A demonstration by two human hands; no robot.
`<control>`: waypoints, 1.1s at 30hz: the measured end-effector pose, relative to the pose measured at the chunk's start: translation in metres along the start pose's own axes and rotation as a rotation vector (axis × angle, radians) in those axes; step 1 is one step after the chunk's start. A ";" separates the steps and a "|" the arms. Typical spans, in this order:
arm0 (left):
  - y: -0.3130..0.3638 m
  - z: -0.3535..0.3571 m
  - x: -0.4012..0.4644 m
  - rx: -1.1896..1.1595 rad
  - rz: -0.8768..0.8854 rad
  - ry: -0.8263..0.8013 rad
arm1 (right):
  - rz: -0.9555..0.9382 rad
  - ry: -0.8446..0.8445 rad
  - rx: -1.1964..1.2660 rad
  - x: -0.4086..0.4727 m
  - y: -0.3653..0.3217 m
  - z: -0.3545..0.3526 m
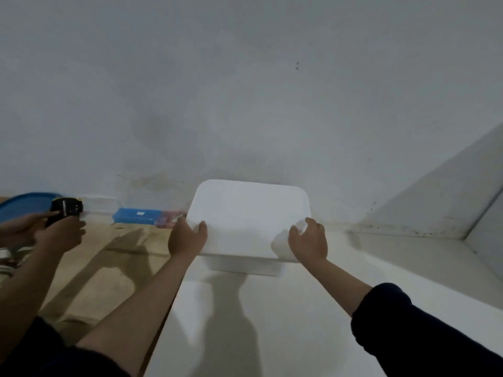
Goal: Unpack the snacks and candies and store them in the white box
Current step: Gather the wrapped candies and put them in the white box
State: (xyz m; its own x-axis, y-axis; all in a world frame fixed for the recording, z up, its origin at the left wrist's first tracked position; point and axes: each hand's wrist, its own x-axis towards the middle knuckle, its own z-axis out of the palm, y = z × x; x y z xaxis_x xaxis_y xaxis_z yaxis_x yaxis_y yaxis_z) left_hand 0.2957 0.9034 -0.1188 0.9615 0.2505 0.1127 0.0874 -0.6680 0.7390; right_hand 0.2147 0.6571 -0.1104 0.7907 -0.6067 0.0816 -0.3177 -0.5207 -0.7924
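Observation:
A white box (249, 213) with a closed white lid stands on a white surface against the wall, just ahead of me. My left hand (186, 238) grips the lid's near left edge, thumb on top. My right hand (309, 239) grips the near right corner of the lid. The lid looks slightly tilted toward me. What is inside the box is hidden. No snacks or candies show clearly.
A blue case (137, 215) and a small clear pack with pink contents (170, 219) lie by the wall to the left. Another person's hands (58, 235) hold a black device (66, 209) at far left, near a blue lid (25, 205). A white ledge (446, 191) slopes at right.

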 end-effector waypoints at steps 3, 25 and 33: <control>0.005 0.012 0.022 0.051 -0.036 -0.036 | 0.002 -0.040 -0.041 0.023 -0.005 0.008; 0.001 0.038 0.073 0.024 0.012 -0.036 | -0.041 -0.121 -0.198 0.068 0.008 0.056; -0.008 0.046 0.080 0.074 0.019 -0.071 | -0.082 -0.049 -0.030 0.070 0.029 0.065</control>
State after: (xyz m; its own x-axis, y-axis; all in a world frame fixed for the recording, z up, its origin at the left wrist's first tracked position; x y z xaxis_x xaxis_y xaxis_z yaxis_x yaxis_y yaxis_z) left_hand 0.3844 0.8962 -0.1460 0.9790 0.1888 0.0775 0.0852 -0.7229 0.6857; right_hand 0.2953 0.6385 -0.1671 0.8391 -0.5316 0.1154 -0.2659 -0.5859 -0.7655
